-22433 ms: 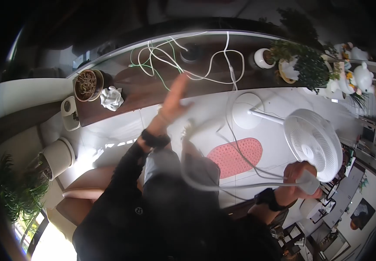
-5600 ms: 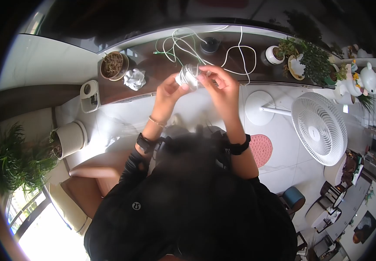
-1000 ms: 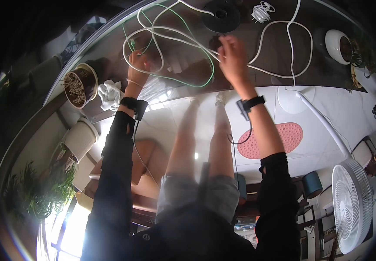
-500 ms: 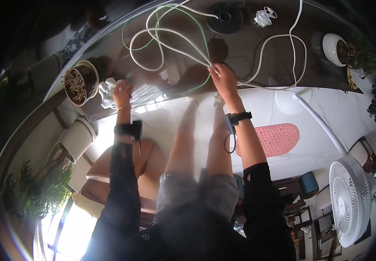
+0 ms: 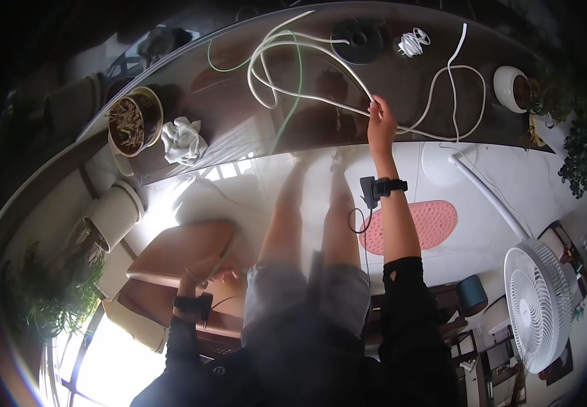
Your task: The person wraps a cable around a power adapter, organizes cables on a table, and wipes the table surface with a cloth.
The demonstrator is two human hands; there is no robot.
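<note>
In the right hand (image 5: 383,125), pinched narrowly: a white cable (image 5: 320,47), looping leftward across the surface (image 5: 202,91).
Likely light, bendy; best held where strands meet. What the blurred left hand (image 5: 222,275) holds, I cannot tell.

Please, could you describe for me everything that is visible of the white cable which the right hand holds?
The white cable is slender, smooth and seemingly plastic-coated. Untied, it lies in loose, crossing loops on the dark, glossy tabletop, mostly left of the right hand, whose fingers hold it toward the front edge. A green cable crosses its loops. Several white strands overlap, so I cannot tell where it ends.
</note>
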